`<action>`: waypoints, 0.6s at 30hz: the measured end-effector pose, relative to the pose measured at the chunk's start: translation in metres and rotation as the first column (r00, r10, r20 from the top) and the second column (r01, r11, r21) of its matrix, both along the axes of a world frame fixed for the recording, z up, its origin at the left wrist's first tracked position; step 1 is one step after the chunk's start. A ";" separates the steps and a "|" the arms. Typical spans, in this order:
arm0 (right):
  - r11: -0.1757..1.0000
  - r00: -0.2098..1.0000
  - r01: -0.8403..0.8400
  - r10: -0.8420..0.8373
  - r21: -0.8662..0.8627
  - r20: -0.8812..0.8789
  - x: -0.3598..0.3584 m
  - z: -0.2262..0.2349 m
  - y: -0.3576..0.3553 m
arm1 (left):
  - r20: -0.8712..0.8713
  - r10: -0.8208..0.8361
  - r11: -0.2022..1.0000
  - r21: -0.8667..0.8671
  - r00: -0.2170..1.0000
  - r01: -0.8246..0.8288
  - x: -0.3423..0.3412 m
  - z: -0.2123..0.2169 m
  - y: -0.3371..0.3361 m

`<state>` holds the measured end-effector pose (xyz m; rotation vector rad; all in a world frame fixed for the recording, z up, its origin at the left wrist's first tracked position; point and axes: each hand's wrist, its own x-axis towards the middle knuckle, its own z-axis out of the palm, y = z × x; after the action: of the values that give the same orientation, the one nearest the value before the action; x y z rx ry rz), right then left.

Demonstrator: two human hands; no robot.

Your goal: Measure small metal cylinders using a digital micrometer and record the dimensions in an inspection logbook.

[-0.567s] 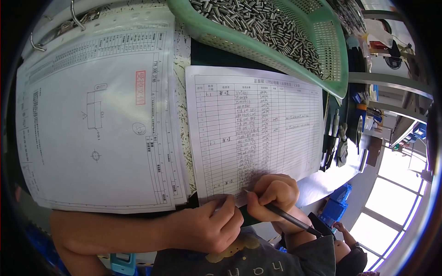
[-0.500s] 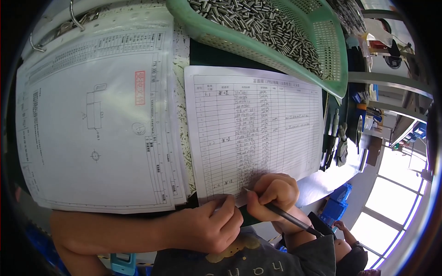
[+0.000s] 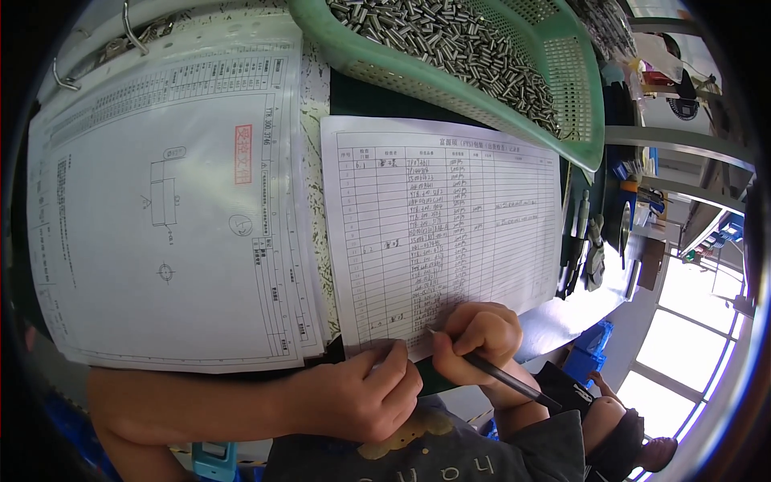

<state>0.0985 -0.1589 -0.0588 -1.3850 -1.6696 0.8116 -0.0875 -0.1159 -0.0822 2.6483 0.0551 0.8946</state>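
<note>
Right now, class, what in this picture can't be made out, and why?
Head view:
Green basket: top part cut off by the picture's upper edge.
Record sheet: some lower rows hidden by the right hand.
Left hand: palm hidden under the hand itself.

Worktop [image 3: 365,98]: dark green surface. Rack [image 3: 660,138]: grey metal bars, right side. Window [image 3: 654,394]: large, multi-paned, lower right, glaring white daylight. Wall [image 3: 630,315]: pale grey, adjoining window. Crates [image 3: 585,363]: blue plastic, grouped near wall.

Right hand [image 3: 480,344] gripping pen [image 3: 514,383], left hand [image 3: 376,394] at printed form [image 3: 458,217]
</note>
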 end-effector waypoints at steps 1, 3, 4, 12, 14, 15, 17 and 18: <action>1.000 1.000 -0.007 0.007 0.018 -0.006 0.000 0.000 0.000 | 0.002 -0.001 1.000 0.001 1.000 0.001 0.000 0.000 0.000; 1.000 1.000 -0.016 0.016 0.025 -0.005 -0.001 0.001 0.002 | -0.002 0.000 1.000 -0.001 1.000 0.000 0.000 0.000 0.000; 0.999 1.000 -0.025 0.026 0.030 -0.005 -0.001 0.001 0.002 | -0.002 0.000 1.000 -0.001 1.000 0.000 0.000 0.000 0.000; 1.000 1.000 0.012 -0.012 0.003 0.009 -0.001 0.003 0.002 | 0.003 -0.006 1.000 -0.011 1.000 0.006 0.000 0.000 0.002; 1.000 1.000 0.021 -0.021 0.005 0.012 -0.001 0.003 0.001 | 0.004 0.000 1.000 -0.009 1.000 0.000 0.000 0.001 0.002; 1.000 1.000 0.010 -0.010 0.003 0.008 -0.001 0.003 0.002 | 0.004 0.008 1.000 -0.005 1.000 -0.008 0.000 0.001 0.001; 1.000 1.000 0.000 -0.001 0.004 0.005 -0.001 0.004 0.001 | 0.001 0.005 1.000 -0.003 1.000 -0.005 0.000 0.003 0.002; 1.000 1.000 0.013 -0.013 0.005 0.004 -0.001 0.004 0.001 | -0.002 0.002 1.000 -0.002 1.000 -0.002 0.000 0.003 0.001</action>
<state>0.0976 -0.1584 -0.0552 -1.3930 -1.6631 0.7973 -0.0876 -0.1144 -0.0794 2.6472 0.0592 0.8921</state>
